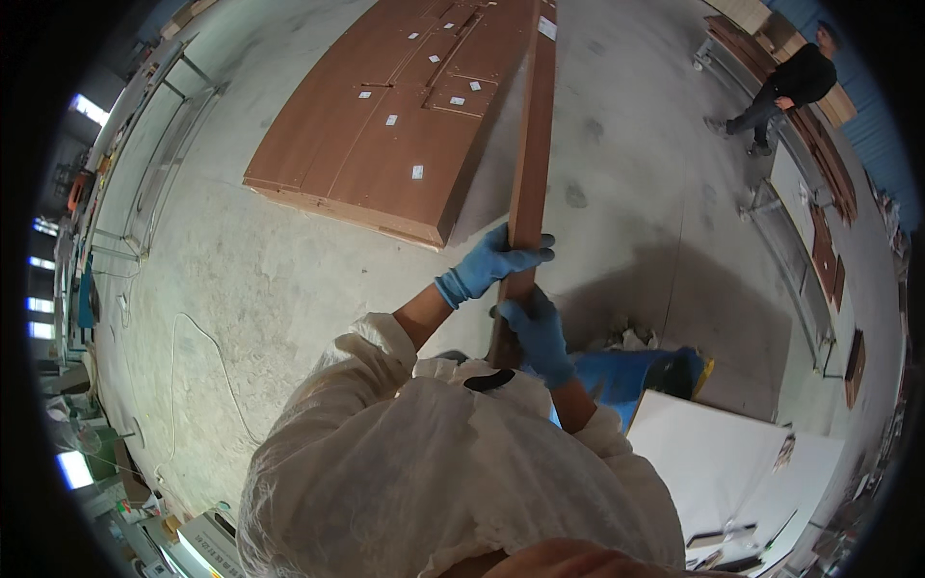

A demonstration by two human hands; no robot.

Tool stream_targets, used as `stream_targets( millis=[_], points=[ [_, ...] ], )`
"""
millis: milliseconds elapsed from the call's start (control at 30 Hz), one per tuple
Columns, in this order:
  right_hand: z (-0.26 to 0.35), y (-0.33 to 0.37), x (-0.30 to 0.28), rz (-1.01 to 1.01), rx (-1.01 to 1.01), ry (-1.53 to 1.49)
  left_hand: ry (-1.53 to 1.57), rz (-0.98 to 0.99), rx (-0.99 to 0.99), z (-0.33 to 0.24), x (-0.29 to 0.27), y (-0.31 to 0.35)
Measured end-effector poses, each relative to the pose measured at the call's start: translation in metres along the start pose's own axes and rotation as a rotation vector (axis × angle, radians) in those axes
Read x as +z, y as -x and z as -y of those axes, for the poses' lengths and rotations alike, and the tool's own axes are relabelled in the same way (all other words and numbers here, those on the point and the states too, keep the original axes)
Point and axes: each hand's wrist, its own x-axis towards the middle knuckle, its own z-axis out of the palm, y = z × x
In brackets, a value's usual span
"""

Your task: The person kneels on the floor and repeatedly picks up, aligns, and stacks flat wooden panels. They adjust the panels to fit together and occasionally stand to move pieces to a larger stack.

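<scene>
A long, narrow brown board (534, 144) stretches away from my body toward the top of the view, with a white label near its far end. Blue-gloved, my left hand (489, 262) wraps round it from the left side, fingers over its face. Closer to my body, my right hand (540, 337), in a matching glove, grips the same board from the right near its near end. Parts of the right fingers are hidden. Ahead and to the left lies a large stack of brown panels (337, 159) with several white labels on top.
At the upper right a person (795, 82) in dark clothes stands beside long racks with brown boards (824, 164). A white panel (708, 453) and a blue sheet (612, 376) lie at lower right. A cable (220, 361) trails over the floor at left, near a metal-framed table (145, 193).
</scene>
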Motion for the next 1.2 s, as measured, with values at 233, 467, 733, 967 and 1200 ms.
stream_targets(
  millis=[233, 467, 733, 967, 1200],
  points=[
    [0.008, -0.193, -0.013, 0.261, -0.144, 0.166, -0.059, -0.175, -0.104, -0.053, -0.107, -0.096],
    [0.055, -0.392, -0.076, 0.123, 0.109, 0.041, -0.217, -0.086, -0.231, -0.072, -0.22, -0.213],
    [0.115, -0.621, -0.15, 0.044, 0.233, -0.155, 0.011, 0.043, -0.325, -0.144, -0.273, -0.356],
    [0.125, -0.832, -0.205, 0.126, 0.293, -0.276, -0.653, -0.065, -0.378, -0.187, -0.34, -0.504],
    [0.145, -0.995, -0.215, 0.114, 0.393, -0.318, -1.315, -0.615, -0.29, -0.182, -0.354, -0.618]
  ],
)
